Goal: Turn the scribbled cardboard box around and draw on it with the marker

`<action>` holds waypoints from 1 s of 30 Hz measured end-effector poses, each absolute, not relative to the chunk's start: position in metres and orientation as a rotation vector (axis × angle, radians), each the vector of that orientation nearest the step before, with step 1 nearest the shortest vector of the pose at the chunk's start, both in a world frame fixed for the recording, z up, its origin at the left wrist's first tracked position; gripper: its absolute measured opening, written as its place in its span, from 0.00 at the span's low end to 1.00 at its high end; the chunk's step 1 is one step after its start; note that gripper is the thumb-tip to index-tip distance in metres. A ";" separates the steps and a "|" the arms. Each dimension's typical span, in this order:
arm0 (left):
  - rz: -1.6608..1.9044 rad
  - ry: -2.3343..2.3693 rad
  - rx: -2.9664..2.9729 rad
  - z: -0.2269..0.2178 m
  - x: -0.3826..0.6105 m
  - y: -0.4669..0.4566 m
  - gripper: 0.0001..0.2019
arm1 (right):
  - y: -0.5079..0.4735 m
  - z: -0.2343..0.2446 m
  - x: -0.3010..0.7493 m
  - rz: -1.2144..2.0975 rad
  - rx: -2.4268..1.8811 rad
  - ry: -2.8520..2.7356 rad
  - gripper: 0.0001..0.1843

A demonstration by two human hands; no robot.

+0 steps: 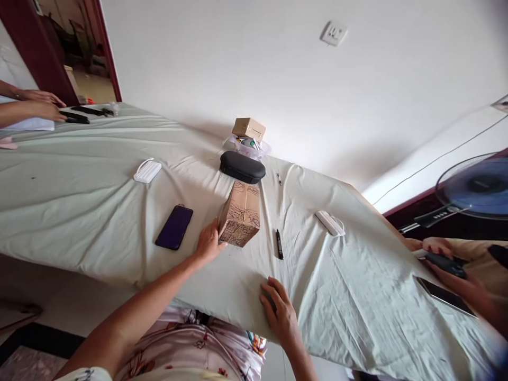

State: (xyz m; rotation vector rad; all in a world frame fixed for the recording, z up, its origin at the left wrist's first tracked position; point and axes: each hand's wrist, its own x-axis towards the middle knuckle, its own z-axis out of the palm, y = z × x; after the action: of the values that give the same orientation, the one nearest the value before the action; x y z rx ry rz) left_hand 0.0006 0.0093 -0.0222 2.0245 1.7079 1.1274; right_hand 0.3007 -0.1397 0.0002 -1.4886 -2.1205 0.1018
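Note:
A small brown cardboard box [245, 206], covered in dark scribbles, sits on the cloth in front of me. My left hand [208, 242] grips its near left corner, with the thumb at the front face and the fingers along the left side. Palm down near the table's front edge, my right hand [280, 312] lies with fingers apart and nothing in it. A black marker [279, 244] lies right of the box, between it and my right hand. To the left of my left hand is a dark phone [174, 227].
Behind the box are a black case [242, 167] and a plastic tub [248, 148] topped by another carton [248, 128]. White corded blocks [148, 171] lie on both sides. Co-workers' hands [39, 108] show far left and right. A fan [480, 185] stands right.

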 end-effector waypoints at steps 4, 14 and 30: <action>1.035 1.708 2.109 -0.030 -0.012 -0.014 0.42 | -0.168 -0.016 0.317 -0.034 -1.539 -2.048 0.19; 0.749 1.780 2.503 -0.031 -0.051 -0.128 0.25 | -0.205 -0.048 0.303 -0.195 -1.499 -1.989 0.20; 0.697 1.872 2.690 -0.036 -0.073 -0.176 0.23 | -0.209 -0.056 0.269 -0.379 -1.461 -1.817 0.17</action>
State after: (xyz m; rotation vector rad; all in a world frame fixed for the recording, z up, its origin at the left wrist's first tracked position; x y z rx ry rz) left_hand -0.0726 -0.1764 -0.0365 2.6901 1.8722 0.6965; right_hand 0.2690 -0.2095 -0.0557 -1.4613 -1.8170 -0.3789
